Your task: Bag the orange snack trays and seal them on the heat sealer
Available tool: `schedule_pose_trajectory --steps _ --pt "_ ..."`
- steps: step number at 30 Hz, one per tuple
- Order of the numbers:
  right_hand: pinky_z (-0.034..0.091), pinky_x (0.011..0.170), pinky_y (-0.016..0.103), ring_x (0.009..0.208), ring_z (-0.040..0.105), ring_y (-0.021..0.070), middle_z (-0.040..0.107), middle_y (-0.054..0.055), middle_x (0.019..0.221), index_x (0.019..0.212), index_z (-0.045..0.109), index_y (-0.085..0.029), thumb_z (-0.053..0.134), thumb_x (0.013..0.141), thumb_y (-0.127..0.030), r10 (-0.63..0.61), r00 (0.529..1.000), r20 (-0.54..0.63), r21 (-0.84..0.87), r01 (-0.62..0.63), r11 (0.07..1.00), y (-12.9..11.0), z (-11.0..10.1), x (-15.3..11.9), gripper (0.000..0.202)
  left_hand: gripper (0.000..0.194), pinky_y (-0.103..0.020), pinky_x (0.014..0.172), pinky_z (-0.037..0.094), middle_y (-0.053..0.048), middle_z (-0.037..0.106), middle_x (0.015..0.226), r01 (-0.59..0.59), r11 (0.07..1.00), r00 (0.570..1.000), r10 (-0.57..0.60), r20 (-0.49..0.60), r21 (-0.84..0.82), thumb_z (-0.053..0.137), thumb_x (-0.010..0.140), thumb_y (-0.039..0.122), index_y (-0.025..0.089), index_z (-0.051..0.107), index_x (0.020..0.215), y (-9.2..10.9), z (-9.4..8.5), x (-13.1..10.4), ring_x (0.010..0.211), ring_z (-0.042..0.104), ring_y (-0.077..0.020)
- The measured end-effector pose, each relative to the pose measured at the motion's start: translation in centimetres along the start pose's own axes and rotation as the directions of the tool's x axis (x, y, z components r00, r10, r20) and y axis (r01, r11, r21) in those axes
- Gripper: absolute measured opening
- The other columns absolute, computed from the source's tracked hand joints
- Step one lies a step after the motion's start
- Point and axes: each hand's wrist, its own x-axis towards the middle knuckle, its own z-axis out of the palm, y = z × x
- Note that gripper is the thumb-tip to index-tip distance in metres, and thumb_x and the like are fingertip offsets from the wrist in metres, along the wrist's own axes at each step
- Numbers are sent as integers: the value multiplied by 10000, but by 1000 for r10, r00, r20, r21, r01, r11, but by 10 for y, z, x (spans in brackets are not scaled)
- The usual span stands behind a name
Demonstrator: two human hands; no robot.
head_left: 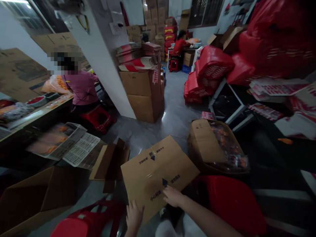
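The cardboard carton lay between two red stools, its underside hidden. The left hand had its fingers spread on the near-left edge; the right hand rested half-curled fingers on top (any grip there, I couldn't tell), both forearms cut off by the frame.

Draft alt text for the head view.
A person's left hand and right hand touch a cardboard box printed with arrows, between two red stools. Beyond it, two people sit at tables near stacked cartons.
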Motion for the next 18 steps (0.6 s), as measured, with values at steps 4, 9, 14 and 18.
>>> schedule_pose_trajectory --steps 4,9,14,18 --pt "244 1191 472 1470 240 330 349 209 1535 1455 418 -27 445 923 -274 113 989 -91 -51 -118 992 16 25 70 587 653 -431 1085 378 -227 292 1558 17 999 970 -29 -243 -52 385 953 425 50 341 1485 12 -6 65 1435 289 -345" --pt "166 1232 454 1506 130 268 188 141 1603 1522 305 -84 420 960 -316 -227 954 -196 -216 184 959 60 66 150 619 742 -582 1080 344 -261 257 1560 203 958 851 -276 -447 -204 313 949 560 71 293 1507 36 27 134 1437 258 -394" --pt "114 1233 513 1510 95 283 124 120 1621 1558 189 -132 454 942 -485 -448 887 -116 -241 412 878 98 97 192 758 717 -627 1109 258 -259 172 1586 247 946 775 -324 -542 -211 300 957 535 101 249 1526 56 68 160 1469 151 -402" --pt "104 1222 526 1507 100 302 168 132 1618 1541 248 -115 458 934 -431 -276 944 -184 -208 237 949 133 71 187 717 721 -598 1135 234 -259 144 1593 225 939 795 -332 -507 -261 329 948 534 104 254 1522 46 65 160 1475 137 -390"
